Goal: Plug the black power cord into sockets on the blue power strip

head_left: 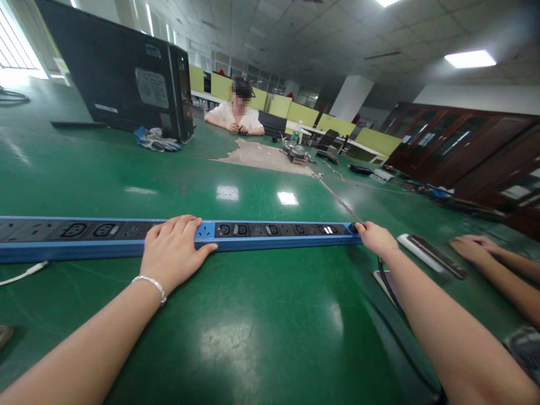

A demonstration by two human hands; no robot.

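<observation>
A long blue power strip (270, 244) with black sockets lies across the green table. My left hand (172, 247), wearing a silver bracelet, lies over the strip left of its middle. Its fingers reach the far edge and the thumb presses along the near side. At the strip's right end my right hand (377, 238) is closed around a black plug (355, 228), mostly hidden by the fingers. A black cable (390, 289) runs down from under that hand toward the table's near side. Whether the plug sits fully in a socket cannot be seen.
A black computer case (126, 73) stands back left, gloves (157, 139) beside it. Another person (238, 112) sits across the table. A co-worker's hands (475, 247) rest at right, near a dark-and-white bar (432, 256). A white cable (25, 274) lies at left.
</observation>
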